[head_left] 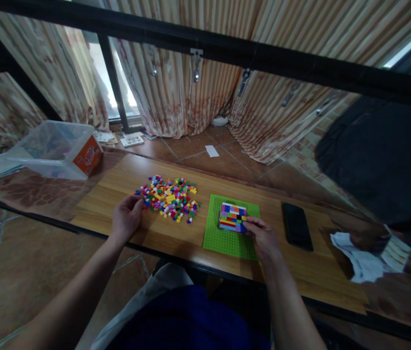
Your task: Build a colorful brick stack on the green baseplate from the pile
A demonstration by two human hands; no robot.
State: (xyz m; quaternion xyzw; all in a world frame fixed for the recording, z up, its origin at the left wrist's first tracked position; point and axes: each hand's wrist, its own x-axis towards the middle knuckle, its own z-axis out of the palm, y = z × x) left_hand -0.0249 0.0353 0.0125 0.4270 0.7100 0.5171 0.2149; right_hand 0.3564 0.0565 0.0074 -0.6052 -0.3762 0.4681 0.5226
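Note:
Many small toy bricks (170, 198) of mixed colours lie in a loose pile on the wooden board. At the pile's left edge is my left hand (127, 216), its thumb and fingers closed together; whatever they may hold is too small to make out. Right of the pile a green studded baseplate (214, 238) lies flat. Over its middle is a rectangular block of multicoloured bricks (232, 217) with a white row along its far side. My right hand (263, 238) grips this block's near right corner between thumb and fingers. Whether the block is fixed to the baseplate cannot be seen.
A black phone (297, 226) lies right of the baseplate, with crumpled white paper (356, 255) farther right. A clear plastic bin (57, 148) with an orange label stands at the far left. A black metal bar (220, 48) with hanging clips crosses in front of the curtains.

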